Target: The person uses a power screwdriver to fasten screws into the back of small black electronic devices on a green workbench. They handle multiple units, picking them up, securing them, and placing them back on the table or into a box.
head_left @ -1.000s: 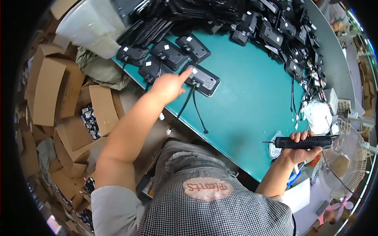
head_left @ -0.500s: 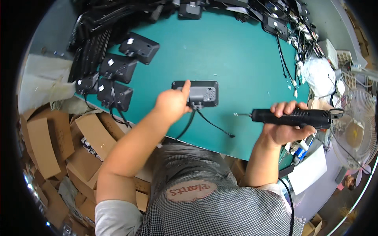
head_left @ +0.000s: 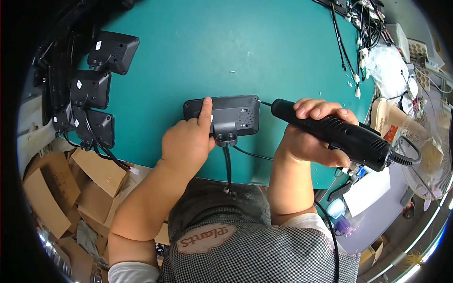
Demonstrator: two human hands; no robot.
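A black plastic device housing (head_left: 222, 106) lies on the green work mat, with a screw hole in each visible corner and a cluster of small holes on its right half. My left hand (head_left: 185, 140) holds its left part, index finger stretched up across it to the top edge, the other fingers curled. A small bracket (head_left: 225, 138) juts from its lower edge, where black cables come out. My right hand (head_left: 309, 141) grips a black electric screwdriver (head_left: 358, 145), tilted, its thin bit reaching the housing's upper right corner. Whether the bit sits in a screw cannot be made out.
Several similar black housings (head_left: 92, 89) with cables lie along the left side of the green mat (head_left: 188, 52). Cables and connectors (head_left: 354, 78) are heaped at the right, near a clear plastic bag (head_left: 387, 66) and a fan (head_left: 427, 151). Cardboard boxes (head_left: 47, 198) stand at lower left.
The screwdriver has moved left and its bit now meets the housing's upper right corner. My view has come closer and shifted. My left hand stays on the housing.
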